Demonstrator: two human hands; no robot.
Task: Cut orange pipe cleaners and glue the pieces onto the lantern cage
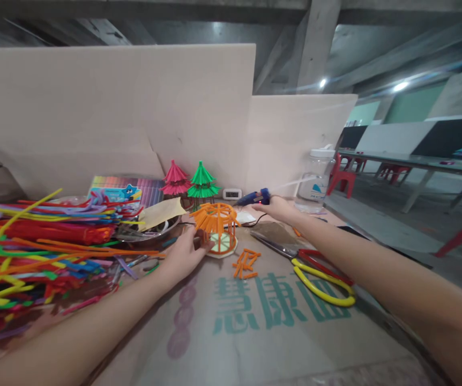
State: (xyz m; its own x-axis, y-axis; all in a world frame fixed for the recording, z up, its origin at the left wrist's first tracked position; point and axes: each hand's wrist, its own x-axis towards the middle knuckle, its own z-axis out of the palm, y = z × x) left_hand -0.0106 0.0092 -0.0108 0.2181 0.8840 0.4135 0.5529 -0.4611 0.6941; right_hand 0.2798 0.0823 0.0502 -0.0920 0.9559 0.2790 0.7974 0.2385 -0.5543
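My left hand [186, 251] is closed on the lower left side of a small orange pavilion model [216, 215], built of pipe-cleaner pieces on a pale base. Its roof strips cover only part of the top ring. Further back and to the right, my right hand [276, 209] is wrapped round a blue glue gun [255, 197], whose nozzle points left; a small red light glows on it. Short orange pipe-cleaner pieces [246, 264] lie in a loose pile in front of the model. Beneath my right forearm rest large scissors [315, 279] with red and yellow handles.
Colourful pipe cleaners [46, 236] are heaped at left, beside a metal bowl [150, 234] and a marker set [128, 190]. Red [174, 179] and green [202, 182] pavilion models stand behind, near a small digital clock [232, 194]. A clear bottle [315, 177] stands at right.
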